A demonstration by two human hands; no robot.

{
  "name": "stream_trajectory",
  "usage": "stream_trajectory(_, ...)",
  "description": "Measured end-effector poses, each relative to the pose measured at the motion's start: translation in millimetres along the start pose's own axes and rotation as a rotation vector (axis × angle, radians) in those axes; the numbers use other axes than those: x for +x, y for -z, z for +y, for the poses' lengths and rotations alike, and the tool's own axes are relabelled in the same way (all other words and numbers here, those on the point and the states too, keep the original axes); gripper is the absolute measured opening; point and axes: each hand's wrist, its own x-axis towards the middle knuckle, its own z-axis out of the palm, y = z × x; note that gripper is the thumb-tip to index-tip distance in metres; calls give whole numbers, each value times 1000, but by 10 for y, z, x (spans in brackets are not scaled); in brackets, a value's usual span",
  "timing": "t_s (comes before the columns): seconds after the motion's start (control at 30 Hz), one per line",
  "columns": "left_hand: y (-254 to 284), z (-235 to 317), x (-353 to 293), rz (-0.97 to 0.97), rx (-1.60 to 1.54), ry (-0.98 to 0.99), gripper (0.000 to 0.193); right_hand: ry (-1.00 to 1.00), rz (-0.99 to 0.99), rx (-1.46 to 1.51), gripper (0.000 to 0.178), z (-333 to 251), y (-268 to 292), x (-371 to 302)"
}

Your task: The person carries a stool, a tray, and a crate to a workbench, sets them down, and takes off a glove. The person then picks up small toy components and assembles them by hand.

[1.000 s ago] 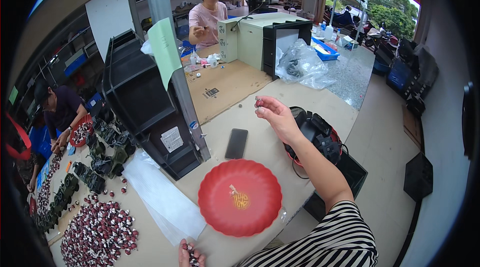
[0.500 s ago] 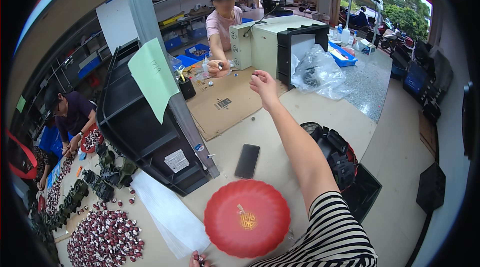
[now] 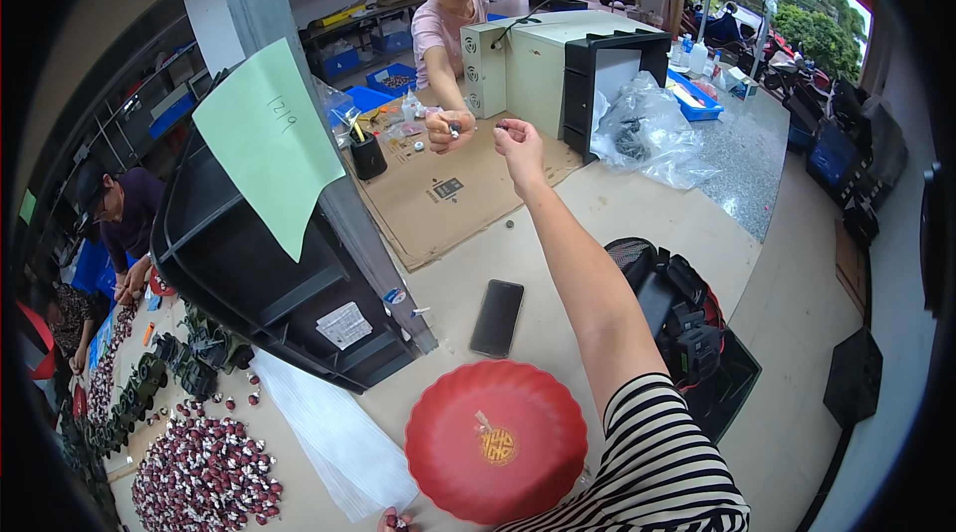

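Observation:
My right hand [image 3: 519,156], arm stretched far ahead over the worktable, pinches a small dark red piece [image 3: 501,126] between thumb and fingers. Just left of it and apart from it is the hand [image 3: 450,131] of a person across the table, closed on a small dark and white item. My left hand [image 3: 390,520] shows only partly at the lower edge, its fingers round a small dark red piece [image 3: 401,524]. Between my arms lies a red scalloped plate [image 3: 448,432] with a gold emblem and a small pale scrap on it. To the left is a heap of small dark red and white pieces [image 3: 204,467].
A black phone [image 3: 497,318] lies beyond the plate. A grey post [image 3: 349,213] with a green note and a black crate [image 3: 259,253] stand at the left. Flattened cardboard [image 3: 428,209] lies ahead; black gear [image 3: 677,303] is beside my right arm. Others work at far left.
The view has shifted slightly. My right hand and the other person's hand have come closer together, both still holding small items. My left hand stays at the lower edge.

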Motion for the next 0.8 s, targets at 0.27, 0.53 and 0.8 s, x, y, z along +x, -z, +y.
stream_trajectory(0.27,-29,6,6,73,15,18,31,-169,71,209,20,-93,-214,-114)
stream_trajectory(0.53,-43,9,-58,6,174,-70,36,-534,-209,674,20,-13,-313,-207)
stream_trajectory(0.8,-3,9,16,34,9,10,39,-344,-278,205,37,-55,-371,-377)
